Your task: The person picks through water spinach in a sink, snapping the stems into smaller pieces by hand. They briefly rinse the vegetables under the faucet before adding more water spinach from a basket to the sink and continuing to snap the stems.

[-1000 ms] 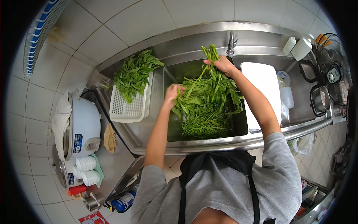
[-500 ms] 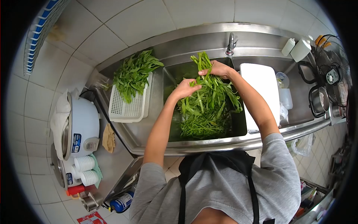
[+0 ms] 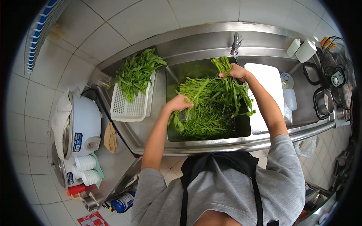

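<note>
My right hand (image 3: 235,71) is closed round a bunch of water spinach (image 3: 237,90), with its stem ends poking up above the fist and the leaves hanging towards the sink's right wall. At the left side of the sink, my left hand (image 3: 180,103) pinches a stem or two of the same greens; a few leaves dangle below it. More loose water spinach (image 3: 205,124) fills the steel sink basin (image 3: 184,67) beneath both hands. Left of the basin, another leafy heap (image 3: 137,71) rests in a white perforated basket (image 3: 128,109).
A tap (image 3: 235,43) stands behind the basins. The right basin is partly covered by a white board (image 3: 266,81), with plastic containers (image 3: 289,98) beside it. White bottles (image 3: 305,51) stand at the back right. On the left are a rice cooker (image 3: 85,120) and stacked white cups (image 3: 86,163).
My hands have moved apart. The right has carried its bunch a little to the right, while the left has come down and leftwards with a few greens.
</note>
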### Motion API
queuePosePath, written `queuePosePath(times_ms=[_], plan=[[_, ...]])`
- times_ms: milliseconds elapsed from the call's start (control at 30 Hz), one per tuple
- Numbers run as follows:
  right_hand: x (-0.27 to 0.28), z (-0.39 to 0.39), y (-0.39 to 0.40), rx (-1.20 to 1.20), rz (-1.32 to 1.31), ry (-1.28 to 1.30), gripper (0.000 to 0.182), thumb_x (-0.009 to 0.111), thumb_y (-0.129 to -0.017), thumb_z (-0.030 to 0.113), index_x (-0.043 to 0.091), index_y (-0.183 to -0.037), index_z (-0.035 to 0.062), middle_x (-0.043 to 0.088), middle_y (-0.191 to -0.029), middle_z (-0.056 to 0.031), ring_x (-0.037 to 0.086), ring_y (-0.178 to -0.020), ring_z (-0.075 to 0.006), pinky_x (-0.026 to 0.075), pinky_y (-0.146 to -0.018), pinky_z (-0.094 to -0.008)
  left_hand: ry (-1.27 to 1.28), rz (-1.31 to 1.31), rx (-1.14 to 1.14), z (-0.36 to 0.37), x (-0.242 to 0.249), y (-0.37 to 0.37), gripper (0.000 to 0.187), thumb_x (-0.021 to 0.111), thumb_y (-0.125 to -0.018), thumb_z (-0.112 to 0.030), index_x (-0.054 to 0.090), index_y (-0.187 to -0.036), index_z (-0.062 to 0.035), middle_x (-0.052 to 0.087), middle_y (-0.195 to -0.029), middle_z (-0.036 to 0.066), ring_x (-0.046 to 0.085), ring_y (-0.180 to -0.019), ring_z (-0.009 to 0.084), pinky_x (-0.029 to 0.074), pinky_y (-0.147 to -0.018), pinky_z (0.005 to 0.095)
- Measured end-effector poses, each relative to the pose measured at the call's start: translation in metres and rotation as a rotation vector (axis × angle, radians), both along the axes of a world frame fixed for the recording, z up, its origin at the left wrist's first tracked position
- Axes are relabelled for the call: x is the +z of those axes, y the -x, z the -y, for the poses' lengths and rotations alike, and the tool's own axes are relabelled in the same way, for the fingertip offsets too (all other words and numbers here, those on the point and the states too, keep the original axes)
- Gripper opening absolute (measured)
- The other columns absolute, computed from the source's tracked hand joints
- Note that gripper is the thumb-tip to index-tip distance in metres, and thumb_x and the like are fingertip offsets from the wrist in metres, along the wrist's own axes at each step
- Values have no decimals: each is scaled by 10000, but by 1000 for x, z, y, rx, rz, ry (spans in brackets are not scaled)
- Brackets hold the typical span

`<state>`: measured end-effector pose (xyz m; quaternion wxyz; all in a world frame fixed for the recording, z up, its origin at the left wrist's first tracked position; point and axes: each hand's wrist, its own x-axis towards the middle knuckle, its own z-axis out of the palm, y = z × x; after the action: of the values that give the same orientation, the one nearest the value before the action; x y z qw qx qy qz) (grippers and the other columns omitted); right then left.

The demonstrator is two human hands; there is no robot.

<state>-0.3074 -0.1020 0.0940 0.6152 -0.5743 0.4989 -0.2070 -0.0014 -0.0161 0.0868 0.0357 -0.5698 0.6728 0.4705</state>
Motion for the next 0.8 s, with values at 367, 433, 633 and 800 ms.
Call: queuePosePath(times_ms=[367,433,633,800], plan=[[9,-7,-28,45,348,-56,243,626,-754,19,541,-970,-54,608,-877,-122,622,-846,-211,498,-766,-306,347,-18,46,3,26,81,305,643,-742,-370,650,-904,-112,631,-763,127,612,-728,252,458,-668,362],[9,-8,-33,58,330,-20,261,660,-752,71,554,-959,-49,614,-871,-115,619,-836,-200,491,-769,-305,374,-38,41,10,16,82,302,644,-741,-374,648,-881,-106,616,-707,118,599,-685,227,448,-642,349],[4,-4,-29,85,84,125,331,752,-688,206,607,-902,-2,620,-803,-55,556,-718,-119,464,-651,-282,149,-248,53,18,17,56,306,664,-766,-338,632,-868,-51,458,-481,-6,410,-416,92,343,-436,293],[17,-6,-35,89,122,20,354,742,-702,262,600,-892,0,585,-766,-42,528,-683,-111,446,-628,-252,75,-297,24,17,22,48,331,632,-802,-352,595,-887,-33,420,-478,-33,366,-406,59,306,-404,239]])
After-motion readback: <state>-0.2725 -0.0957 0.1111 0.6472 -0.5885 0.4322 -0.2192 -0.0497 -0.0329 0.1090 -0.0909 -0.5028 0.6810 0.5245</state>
